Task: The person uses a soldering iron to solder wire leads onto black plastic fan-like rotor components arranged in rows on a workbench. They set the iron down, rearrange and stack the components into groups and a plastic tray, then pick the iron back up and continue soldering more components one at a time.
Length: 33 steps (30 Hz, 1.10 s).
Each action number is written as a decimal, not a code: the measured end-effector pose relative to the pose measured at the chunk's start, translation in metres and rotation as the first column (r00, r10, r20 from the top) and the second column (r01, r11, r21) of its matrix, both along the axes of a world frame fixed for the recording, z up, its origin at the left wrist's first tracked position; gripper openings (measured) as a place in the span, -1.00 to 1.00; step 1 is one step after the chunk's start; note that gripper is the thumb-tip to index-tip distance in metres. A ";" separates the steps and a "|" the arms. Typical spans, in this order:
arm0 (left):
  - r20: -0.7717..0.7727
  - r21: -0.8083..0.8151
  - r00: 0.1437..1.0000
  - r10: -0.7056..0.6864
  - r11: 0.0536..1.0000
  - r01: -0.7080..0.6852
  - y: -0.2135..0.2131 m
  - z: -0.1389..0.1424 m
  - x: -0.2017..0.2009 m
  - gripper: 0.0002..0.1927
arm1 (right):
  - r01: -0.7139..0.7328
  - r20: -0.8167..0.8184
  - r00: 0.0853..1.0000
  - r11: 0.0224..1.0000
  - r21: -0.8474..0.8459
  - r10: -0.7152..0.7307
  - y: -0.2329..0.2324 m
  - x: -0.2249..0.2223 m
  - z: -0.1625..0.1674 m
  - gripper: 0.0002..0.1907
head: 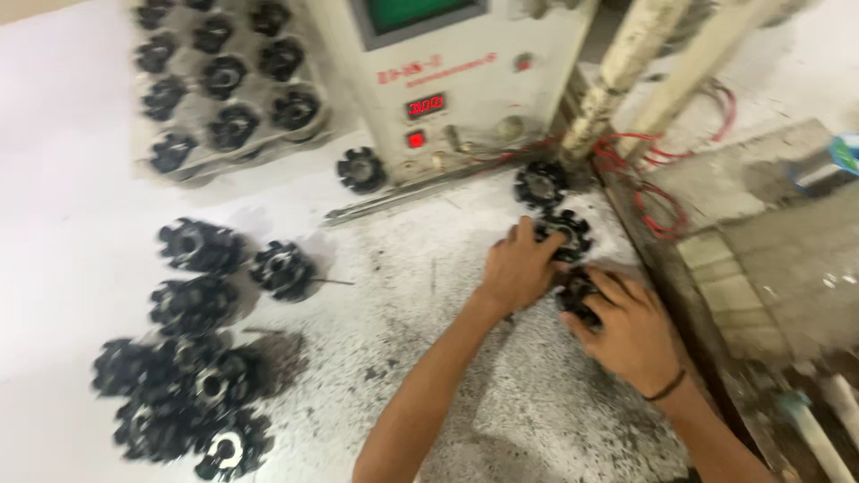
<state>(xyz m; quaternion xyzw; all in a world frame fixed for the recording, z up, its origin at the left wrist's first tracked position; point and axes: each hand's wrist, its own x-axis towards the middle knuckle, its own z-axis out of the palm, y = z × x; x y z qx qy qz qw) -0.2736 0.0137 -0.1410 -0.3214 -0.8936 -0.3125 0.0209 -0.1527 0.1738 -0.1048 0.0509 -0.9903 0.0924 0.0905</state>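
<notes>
Head view: left hand [519,266] fingers curled on a black toothed metal rotor [565,234], right hand [626,329] gripping another black rotor [577,297], both near the white bench's right edge [626,224]. Grey test box [447,80] far, loose rotor pile [183,394] left; open bench between

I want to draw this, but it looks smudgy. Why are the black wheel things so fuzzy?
Head view: the whole picture is smeared by motion blur, so the black toothed parts on the left lose their edges; the left hand and right hand, each on a toothed part, look a little clearer; the white tabletop at left is washed out by bright light.
</notes>
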 end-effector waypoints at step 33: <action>-0.230 -0.055 0.848 -0.478 0.876 0.479 -0.058 0.037 0.159 -0.55 | -0.227 -0.012 0.971 0.934 0.275 0.239 0.030 0.013 -0.004 -0.55</action>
